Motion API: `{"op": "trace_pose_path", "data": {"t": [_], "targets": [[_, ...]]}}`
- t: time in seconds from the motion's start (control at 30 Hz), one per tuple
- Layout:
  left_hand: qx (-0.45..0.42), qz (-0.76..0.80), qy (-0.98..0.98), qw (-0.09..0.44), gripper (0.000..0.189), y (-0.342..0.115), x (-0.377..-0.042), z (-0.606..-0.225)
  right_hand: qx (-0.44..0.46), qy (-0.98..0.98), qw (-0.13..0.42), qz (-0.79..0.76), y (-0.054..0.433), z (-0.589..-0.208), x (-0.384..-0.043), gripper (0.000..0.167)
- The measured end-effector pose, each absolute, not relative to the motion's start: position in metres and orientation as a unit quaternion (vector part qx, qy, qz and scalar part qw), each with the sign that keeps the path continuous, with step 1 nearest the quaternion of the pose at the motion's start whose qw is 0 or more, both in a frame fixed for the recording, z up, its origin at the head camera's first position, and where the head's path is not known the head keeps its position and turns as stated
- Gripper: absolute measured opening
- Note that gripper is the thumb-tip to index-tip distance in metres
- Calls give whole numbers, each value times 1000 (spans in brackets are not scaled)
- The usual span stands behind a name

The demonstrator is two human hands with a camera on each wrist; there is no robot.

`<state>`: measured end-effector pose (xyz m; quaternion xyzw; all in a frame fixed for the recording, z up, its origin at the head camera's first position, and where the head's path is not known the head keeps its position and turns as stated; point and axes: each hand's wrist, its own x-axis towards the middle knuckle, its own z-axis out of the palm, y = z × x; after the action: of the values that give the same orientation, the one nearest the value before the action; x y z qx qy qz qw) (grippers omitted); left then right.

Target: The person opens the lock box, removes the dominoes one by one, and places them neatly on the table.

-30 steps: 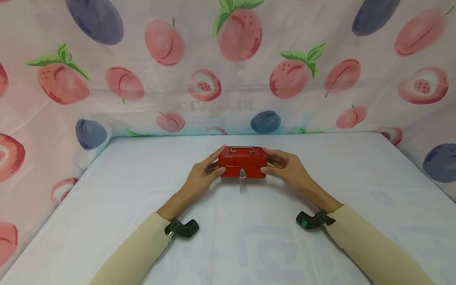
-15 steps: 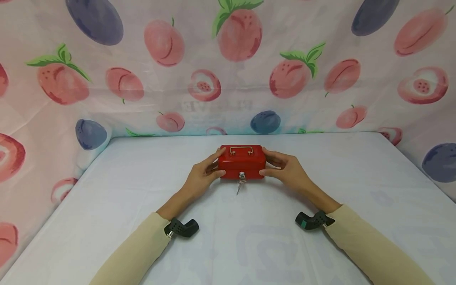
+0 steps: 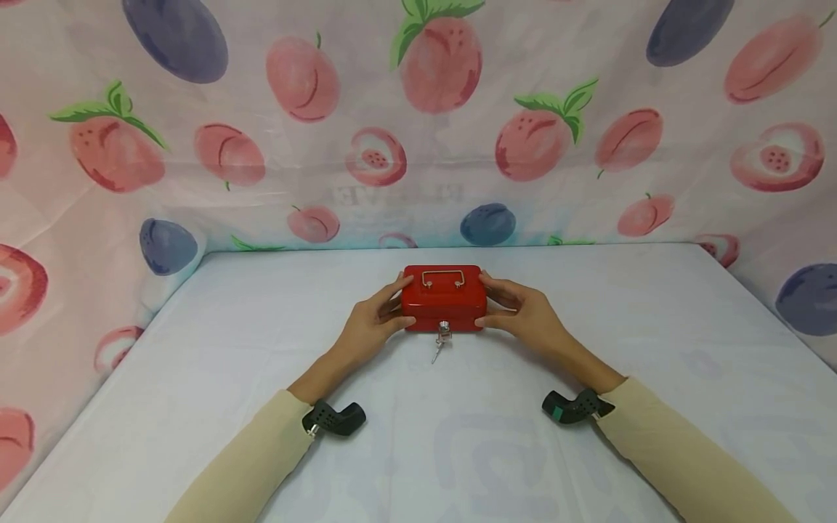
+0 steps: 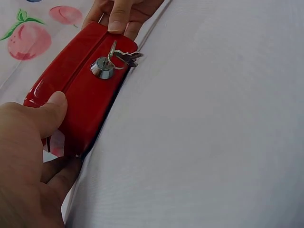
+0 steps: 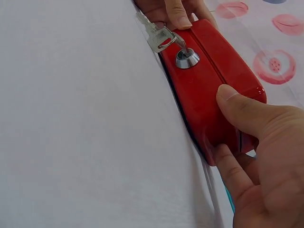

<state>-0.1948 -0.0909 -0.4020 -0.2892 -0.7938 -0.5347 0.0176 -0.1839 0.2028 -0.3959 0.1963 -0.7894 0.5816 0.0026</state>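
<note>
Between left hand (image 3: pixel 366 333) and right hand (image 3: pixel 532 314), red box (image 3: pixel 445 302), each gripping one end.

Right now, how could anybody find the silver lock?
On the white tabletop, find the red cash box between the left hand and right hand. On its front, the silver lock is round with a key stuck in, unlike the thin handle on top.
</note>
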Motion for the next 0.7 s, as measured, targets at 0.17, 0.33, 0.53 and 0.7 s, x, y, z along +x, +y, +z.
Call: {"op": "trace_pose_path", "data": {"t": [0.17,0.33,0.53,0.7], "targets": [[-286,-526,-801,16,66,-91,-195,-402,198,-793,12,576,202,-396,-183,71],[-292,-511,-807,38,66,-90,-195,-402,205,-812,22,546,201,-395,-183,73],[-317,-505,-800,71,63,-90,-196,-402,222,-840,34,494,200,-393,-184,72],[-307,-487,-813,87,63,-90,-198,-403,248,-842,44,476,202,-395,-185,71]]}}
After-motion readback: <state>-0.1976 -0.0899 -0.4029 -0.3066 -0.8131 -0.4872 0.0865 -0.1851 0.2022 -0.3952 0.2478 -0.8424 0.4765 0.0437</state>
